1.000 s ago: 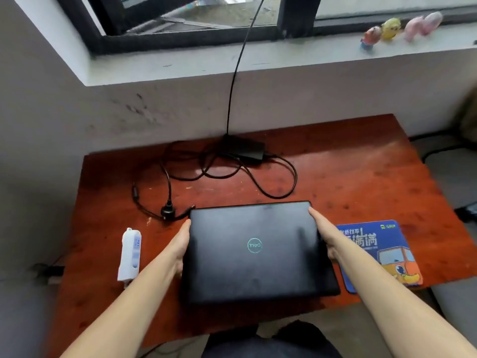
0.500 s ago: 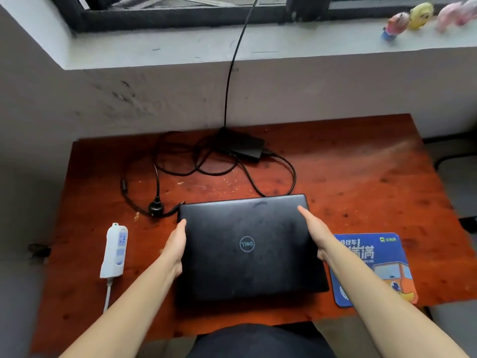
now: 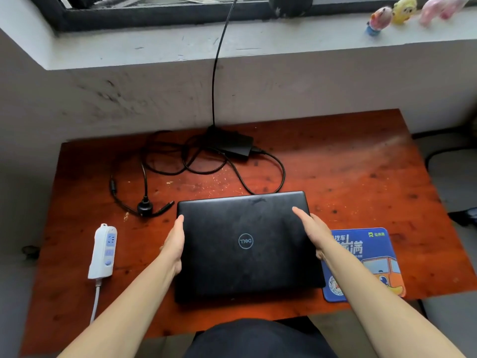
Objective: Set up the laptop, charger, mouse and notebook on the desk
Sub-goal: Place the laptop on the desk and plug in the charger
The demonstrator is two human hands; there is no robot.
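Note:
A closed black laptop [image 3: 245,244] lies flat on the red-brown desk [image 3: 361,182], logo upside down to me. My left hand [image 3: 174,244] grips its left edge and my right hand [image 3: 311,231] grips its right edge, fingers pointing away from me. Behind the laptop sits the black charger brick [image 3: 232,144] with its cable [image 3: 271,177] looped across the desk, and the plug end [image 3: 145,208] lies near the laptop's far left corner. No mouse or notebook is in view.
A blue mouse pad [image 3: 366,262] lies right of the laptop, partly under its edge. A white power strip [image 3: 104,250] rests on the desk's left side. A cable [image 3: 216,63] runs up to the window ledge, where small toy figures [image 3: 395,11] stand.
The laptop has slid slightly toward me and left with both hands on its sides. My view has dipped, so the desk sits lower in frame.

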